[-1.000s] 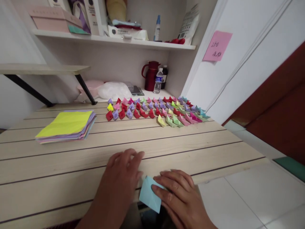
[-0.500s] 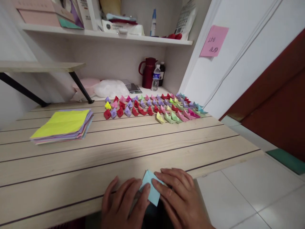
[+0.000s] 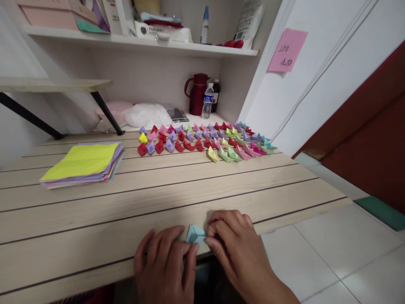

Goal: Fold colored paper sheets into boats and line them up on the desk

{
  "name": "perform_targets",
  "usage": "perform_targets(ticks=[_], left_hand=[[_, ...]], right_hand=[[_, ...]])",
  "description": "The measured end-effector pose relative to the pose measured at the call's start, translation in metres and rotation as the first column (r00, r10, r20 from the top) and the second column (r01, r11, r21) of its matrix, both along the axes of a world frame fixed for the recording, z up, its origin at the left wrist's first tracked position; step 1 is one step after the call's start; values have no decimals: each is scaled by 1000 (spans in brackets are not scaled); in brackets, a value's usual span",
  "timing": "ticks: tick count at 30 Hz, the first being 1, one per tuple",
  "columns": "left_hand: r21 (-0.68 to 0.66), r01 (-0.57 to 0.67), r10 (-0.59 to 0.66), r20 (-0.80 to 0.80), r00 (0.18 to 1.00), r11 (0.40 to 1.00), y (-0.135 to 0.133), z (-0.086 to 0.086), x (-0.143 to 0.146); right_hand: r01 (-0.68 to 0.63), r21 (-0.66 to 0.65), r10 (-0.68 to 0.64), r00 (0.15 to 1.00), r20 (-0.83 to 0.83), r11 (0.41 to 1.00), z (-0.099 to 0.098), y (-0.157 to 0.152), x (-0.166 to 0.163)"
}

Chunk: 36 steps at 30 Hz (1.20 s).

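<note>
A small folded piece of light blue paper (image 3: 195, 234) is at the table's front edge, between both hands. My left hand (image 3: 167, 261) pinches its lower left side between thumb and forefinger. On the other side, my right hand (image 3: 232, 245) grips the right corner with thumb and fingertips. The lower part of the paper is turned up, and the fingers hide some of its edges. Farther back stand several rows of folded paper boats (image 3: 190, 145) in red, purple, pink, green, yellow and blue.
A stack of coloured paper sheets (image 3: 82, 162), yellow on top, lies at the left. Behind the boats are a dark red jug (image 3: 198, 95), a water bottle (image 3: 207, 101) and a white plastic bag (image 3: 148, 115). A small raised shelf (image 3: 53, 85) stands back left.
The blue paper was a flat diamond; its lower part is now folded upward. My right hand has moved from lying over it to pinching its right corner.
</note>
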<state>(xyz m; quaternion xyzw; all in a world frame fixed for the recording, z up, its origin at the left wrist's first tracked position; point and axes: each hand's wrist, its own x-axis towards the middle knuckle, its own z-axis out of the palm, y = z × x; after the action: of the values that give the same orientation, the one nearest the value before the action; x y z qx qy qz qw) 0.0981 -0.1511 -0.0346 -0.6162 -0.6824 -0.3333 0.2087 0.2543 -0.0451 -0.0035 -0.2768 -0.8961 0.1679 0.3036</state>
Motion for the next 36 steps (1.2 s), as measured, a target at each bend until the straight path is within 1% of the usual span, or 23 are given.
perform_targets(ticks=[4, 9, 11, 17, 22, 26, 28, 32, 34, 36], left_hand=[[-2, -75, 75, 25, 997, 997, 4, 2, 8], [-29, -138, 133, -125, 983, 990, 7, 4, 9], [-38, -168, 161, -149, 976, 985, 7, 4, 9], [-65, -217, 202, -179, 963, 974, 8, 4, 12], [-73, -212, 199, -158, 967, 974, 5, 5, 9], [56, -101, 109, -158, 981, 993, 1, 2, 10], [72, -65, 77, -163, 984, 995, -2, -1, 12], [-68, -79, 67, -167, 984, 995, -7, -8, 14], [-119, -86, 64, -177, 982, 989, -9, -11, 12], [-156, -92, 61, -192, 979, 984, -12, -14, 11]], right_hand=[[30, 47, -32, 999, 35, 998, 1, 1, -6], [87, 148, -102, 990, 94, 985, -1, 3, -15], [101, 172, -122, 985, 120, 980, -2, 3, -18], [130, 133, -156, 966, 206, 983, 2, 6, -25], [146, 127, -173, 957, 234, 981, 4, 9, -27], [145, 137, -178, 948, 266, 980, 5, 11, -28], [142, 134, -174, 947, 270, 981, 7, 12, -29], [125, 115, -148, 963, 225, 985, 4, 13, -25], [110, 110, -126, 981, 150, 988, -2, 12, -17], [92, 143, -100, 994, 47, 985, -9, 8, -6]])
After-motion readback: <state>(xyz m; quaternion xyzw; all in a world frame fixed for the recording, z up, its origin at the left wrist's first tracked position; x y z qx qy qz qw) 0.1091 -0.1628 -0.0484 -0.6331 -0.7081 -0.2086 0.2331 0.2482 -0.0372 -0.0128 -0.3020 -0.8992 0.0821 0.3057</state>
